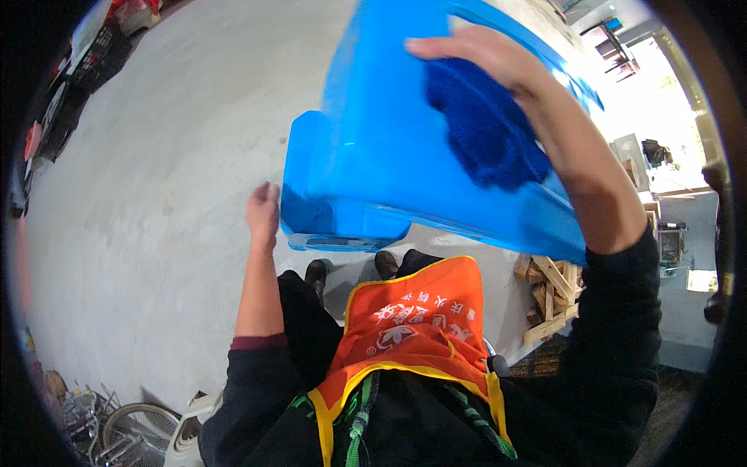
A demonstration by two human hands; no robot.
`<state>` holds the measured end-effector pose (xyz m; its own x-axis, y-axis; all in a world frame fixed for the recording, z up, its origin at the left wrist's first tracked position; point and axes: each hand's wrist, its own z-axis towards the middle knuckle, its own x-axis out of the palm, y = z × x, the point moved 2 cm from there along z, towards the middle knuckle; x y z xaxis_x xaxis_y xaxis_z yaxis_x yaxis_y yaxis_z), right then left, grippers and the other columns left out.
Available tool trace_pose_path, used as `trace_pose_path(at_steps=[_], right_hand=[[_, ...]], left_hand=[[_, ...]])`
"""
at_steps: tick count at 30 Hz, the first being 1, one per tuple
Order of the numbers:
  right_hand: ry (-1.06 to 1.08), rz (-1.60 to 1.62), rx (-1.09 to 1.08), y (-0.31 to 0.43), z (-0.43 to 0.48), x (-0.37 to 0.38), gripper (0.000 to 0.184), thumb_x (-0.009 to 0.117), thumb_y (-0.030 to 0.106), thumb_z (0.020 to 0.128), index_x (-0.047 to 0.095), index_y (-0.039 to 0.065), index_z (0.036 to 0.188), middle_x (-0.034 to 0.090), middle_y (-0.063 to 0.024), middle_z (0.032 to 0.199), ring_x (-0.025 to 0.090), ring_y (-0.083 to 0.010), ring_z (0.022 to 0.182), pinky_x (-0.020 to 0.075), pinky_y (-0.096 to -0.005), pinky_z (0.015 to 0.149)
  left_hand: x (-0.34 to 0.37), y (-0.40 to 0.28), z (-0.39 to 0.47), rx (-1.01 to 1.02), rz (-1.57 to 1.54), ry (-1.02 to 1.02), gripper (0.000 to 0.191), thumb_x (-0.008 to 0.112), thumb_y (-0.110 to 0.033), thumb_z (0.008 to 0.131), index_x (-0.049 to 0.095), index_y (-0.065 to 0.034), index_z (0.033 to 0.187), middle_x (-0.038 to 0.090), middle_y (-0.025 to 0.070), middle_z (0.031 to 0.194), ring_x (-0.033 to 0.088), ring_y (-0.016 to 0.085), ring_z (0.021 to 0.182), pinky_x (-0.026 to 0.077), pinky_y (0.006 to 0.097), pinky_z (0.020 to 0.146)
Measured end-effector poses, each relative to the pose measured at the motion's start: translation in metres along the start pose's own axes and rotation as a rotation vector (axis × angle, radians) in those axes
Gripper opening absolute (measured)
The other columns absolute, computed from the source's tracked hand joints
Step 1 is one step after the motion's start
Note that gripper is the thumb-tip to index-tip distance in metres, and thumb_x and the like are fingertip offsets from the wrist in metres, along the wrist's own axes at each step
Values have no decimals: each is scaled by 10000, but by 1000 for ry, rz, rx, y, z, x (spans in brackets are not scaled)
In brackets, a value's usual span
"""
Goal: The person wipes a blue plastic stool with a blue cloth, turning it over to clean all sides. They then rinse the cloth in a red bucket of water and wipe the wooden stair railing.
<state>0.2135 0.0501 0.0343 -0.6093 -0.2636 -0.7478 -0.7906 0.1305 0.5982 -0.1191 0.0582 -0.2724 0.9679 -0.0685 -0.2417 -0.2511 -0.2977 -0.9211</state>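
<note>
A large blue plastic piece [379,134], smooth and broad, is tilted in front of me, and its far end runs out at the top of the view. At its lower left is a smaller blue plastic part [309,213] with bevelled corners; I cannot tell whether the two are one piece. My right hand [496,55] reaches over the broad face and holds a dark blue cloth [487,128] against it. Beside the left edge of the smaller part is my left hand [262,213], fingers curled. Whether it grips that edge is unclear.
Grey concrete floor [146,192] stretches to the left. Split firewood [551,292] lies to the right in a wooden frame. A bicycle wheel [140,435] stands at the lower left near a white plastic item [189,432]. An orange apron [414,327] covers my front.
</note>
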Motion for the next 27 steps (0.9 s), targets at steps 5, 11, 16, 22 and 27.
trace_pose_path(at_steps=[5, 11, 16, 22, 27], right_hand=[[-182, -73, 57, 94, 35, 86, 694, 723, 538, 710, 654, 13, 1159, 587, -206, 1253, 589, -341, 1092, 431, -411, 963], [-263, -218, -218, 138, -2, 138, 447, 698, 407, 738, 695, -38, 786, 657, -280, 859, 653, -404, 795, 530, -440, 732], [-457, -182, -396, 117, -36, 169, 340, 687, 326, 784, 667, -2, 871, 671, -227, 839, 656, -379, 841, 534, -464, 741], [-437, -278, -322, 50, -8, 262, 299, 568, 277, 891, 615, -15, 939, 660, -217, 887, 621, -373, 966, 538, -439, 745], [-725, 57, -464, 52, -12, 314, 194, 512, 142, 840, 590, -7, 936, 669, -210, 852, 642, -374, 881, 498, -489, 810]], left_hand=[[-57, -155, -41, 616, -404, -22, 588, 637, -417, 878, 513, -10, 1284, 577, 144, 1209, 541, 234, 1118, 405, 374, 956], [-47, -249, -57, 566, -108, -127, 731, 644, -451, 866, 389, -1, 1383, 499, 219, 1295, 501, 308, 1173, 382, 433, 1001], [-41, -225, -90, 900, -247, -248, 689, 654, -381, 877, 362, -5, 1375, 442, 188, 1316, 458, 293, 1196, 378, 418, 1002], [-33, -249, -141, 1149, 339, -407, 455, 560, -395, 933, 543, -54, 1234, 535, 160, 1229, 498, 273, 1161, 396, 425, 973], [62, -255, -167, 942, 640, 4, 523, 383, -510, 963, 579, -117, 1247, 578, 166, 1249, 514, 320, 1195, 334, 505, 1041]])
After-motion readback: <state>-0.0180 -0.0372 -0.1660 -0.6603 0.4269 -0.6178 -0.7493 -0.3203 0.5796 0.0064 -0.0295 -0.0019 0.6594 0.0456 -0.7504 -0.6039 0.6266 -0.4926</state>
